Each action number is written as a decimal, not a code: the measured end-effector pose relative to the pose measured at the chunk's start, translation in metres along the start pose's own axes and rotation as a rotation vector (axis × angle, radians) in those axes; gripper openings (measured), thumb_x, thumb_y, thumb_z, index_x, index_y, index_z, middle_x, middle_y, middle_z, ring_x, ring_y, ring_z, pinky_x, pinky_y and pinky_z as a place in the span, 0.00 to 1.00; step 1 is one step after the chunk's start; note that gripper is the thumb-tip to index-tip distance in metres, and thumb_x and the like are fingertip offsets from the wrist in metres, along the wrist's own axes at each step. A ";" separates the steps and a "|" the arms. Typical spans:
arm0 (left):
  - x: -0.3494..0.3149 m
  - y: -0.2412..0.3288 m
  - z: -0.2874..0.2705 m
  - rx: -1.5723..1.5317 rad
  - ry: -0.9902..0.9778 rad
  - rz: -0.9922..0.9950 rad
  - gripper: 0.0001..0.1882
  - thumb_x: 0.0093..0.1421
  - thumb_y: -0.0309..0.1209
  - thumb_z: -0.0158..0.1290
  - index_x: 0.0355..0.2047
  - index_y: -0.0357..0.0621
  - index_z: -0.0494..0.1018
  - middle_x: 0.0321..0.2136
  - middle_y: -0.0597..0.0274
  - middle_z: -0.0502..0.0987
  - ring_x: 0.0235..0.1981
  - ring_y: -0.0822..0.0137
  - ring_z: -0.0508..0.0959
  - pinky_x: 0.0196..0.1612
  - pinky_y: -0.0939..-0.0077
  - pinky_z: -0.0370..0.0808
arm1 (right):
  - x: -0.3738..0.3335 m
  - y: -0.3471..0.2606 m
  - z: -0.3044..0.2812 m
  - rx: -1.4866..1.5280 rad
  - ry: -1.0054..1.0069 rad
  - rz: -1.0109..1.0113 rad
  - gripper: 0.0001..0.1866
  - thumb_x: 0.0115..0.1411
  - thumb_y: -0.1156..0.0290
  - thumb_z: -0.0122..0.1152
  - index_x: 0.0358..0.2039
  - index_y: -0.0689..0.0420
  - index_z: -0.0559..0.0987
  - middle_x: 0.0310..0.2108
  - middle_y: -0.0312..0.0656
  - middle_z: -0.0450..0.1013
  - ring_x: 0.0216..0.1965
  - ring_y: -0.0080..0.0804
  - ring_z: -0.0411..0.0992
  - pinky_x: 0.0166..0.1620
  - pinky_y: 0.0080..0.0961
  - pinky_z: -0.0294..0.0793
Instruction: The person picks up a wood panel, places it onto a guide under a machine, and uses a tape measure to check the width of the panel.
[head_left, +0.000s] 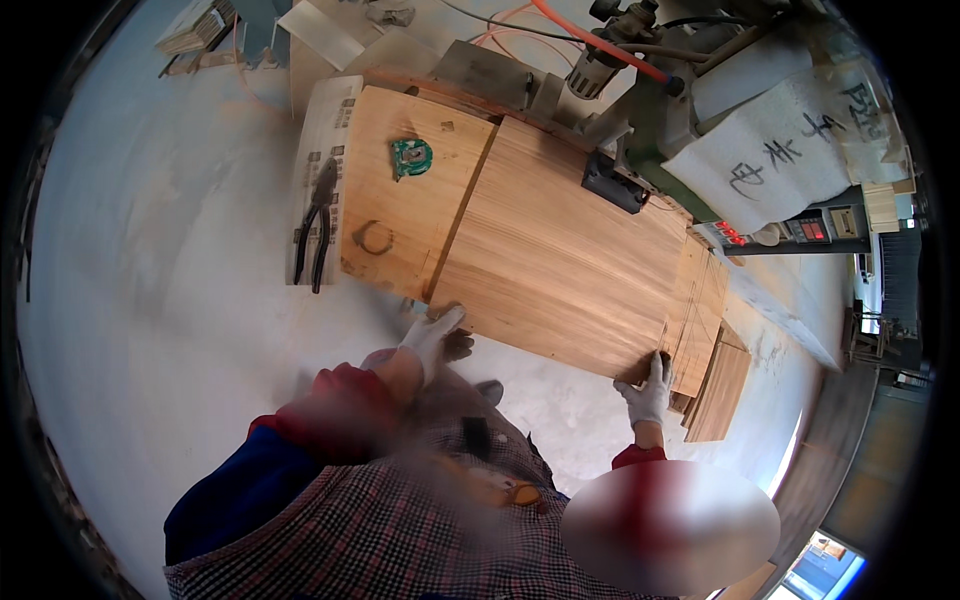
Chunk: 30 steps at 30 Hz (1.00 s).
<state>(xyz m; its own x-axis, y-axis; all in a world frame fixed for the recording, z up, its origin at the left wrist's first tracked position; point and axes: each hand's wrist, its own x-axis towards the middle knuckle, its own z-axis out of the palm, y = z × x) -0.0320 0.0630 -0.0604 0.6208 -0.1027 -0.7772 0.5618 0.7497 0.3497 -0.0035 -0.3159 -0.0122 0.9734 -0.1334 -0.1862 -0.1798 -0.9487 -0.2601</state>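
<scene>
A brown wooden board with straight grain lies flat on the work table, its near edge toward me. My left hand, in a pale glove with darkened fingertips, is closed at the board's near left corner. At the near right corner, my right hand, also gloved, has its thumb on the edge and the other fingers partly hidden; it too is closed on the board. Left of the board is a lighter wooden tabletop, with a green tape measure on it.
Dark-handled pliers lie on a strip at the table's left end. A green machine with a white cloth over it stands behind the board, a black block at its base. More wooden boards lie below the right end.
</scene>
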 end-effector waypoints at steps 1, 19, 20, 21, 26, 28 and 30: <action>0.000 0.001 0.001 -0.006 0.023 0.011 0.14 0.55 0.37 0.53 0.36 0.40 0.67 0.25 0.61 0.73 0.23 0.66 0.75 0.26 0.72 0.74 | 0.000 -0.002 0.001 0.007 0.003 -0.002 0.51 0.30 0.64 0.73 0.57 0.56 0.58 0.60 0.53 0.48 0.61 0.50 0.45 0.60 0.37 0.50; -0.007 0.013 0.003 0.013 0.101 0.058 0.17 0.54 0.39 0.54 0.39 0.44 0.67 0.29 0.64 0.71 0.23 0.67 0.74 0.25 0.74 0.74 | -0.003 -0.013 0.011 0.030 -0.032 -0.008 0.51 0.35 0.66 0.71 0.59 0.56 0.54 0.60 0.54 0.47 0.61 0.46 0.47 0.60 0.31 0.49; -0.008 0.015 0.003 0.006 0.090 0.055 0.17 0.54 0.39 0.54 0.40 0.44 0.67 0.29 0.64 0.71 0.23 0.67 0.74 0.25 0.74 0.74 | -0.003 -0.014 0.010 0.022 -0.033 -0.009 0.51 0.35 0.66 0.71 0.59 0.57 0.54 0.60 0.54 0.47 0.61 0.46 0.47 0.60 0.31 0.49; -0.007 0.015 0.002 -0.012 0.078 0.051 0.17 0.54 0.37 0.54 0.40 0.44 0.67 0.29 0.63 0.71 0.23 0.66 0.75 0.25 0.74 0.75 | -0.004 -0.015 0.010 0.015 -0.034 -0.009 0.51 0.35 0.66 0.71 0.59 0.57 0.54 0.60 0.54 0.47 0.61 0.46 0.47 0.60 0.31 0.50; -0.004 0.014 0.000 -0.063 0.049 0.036 0.17 0.54 0.35 0.55 0.41 0.45 0.66 0.28 0.61 0.71 0.23 0.66 0.75 0.25 0.72 0.77 | -0.004 -0.020 0.008 0.017 -0.043 0.001 0.50 0.35 0.66 0.71 0.59 0.58 0.54 0.59 0.54 0.48 0.60 0.46 0.48 0.59 0.31 0.51; -0.006 0.015 0.001 -0.048 0.052 0.041 0.16 0.54 0.36 0.54 0.41 0.44 0.66 0.29 0.61 0.72 0.24 0.66 0.75 0.27 0.73 0.76 | -0.003 -0.017 0.010 0.001 -0.052 0.014 0.50 0.35 0.66 0.71 0.59 0.58 0.54 0.59 0.54 0.48 0.60 0.46 0.49 0.59 0.31 0.51; -0.007 0.016 0.001 -0.042 0.053 0.042 0.16 0.55 0.37 0.53 0.40 0.42 0.67 0.29 0.61 0.72 0.24 0.67 0.75 0.28 0.73 0.76 | -0.003 -0.015 0.010 0.001 -0.050 0.008 0.50 0.35 0.66 0.70 0.59 0.59 0.54 0.60 0.54 0.47 0.60 0.46 0.49 0.59 0.31 0.51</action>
<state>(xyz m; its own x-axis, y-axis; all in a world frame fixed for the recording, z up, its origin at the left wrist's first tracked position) -0.0266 0.0751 -0.0493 0.6133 -0.0368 -0.7890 0.5119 0.7793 0.3615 -0.0050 -0.2983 -0.0176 0.9637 -0.1261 -0.2354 -0.1874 -0.9474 -0.2594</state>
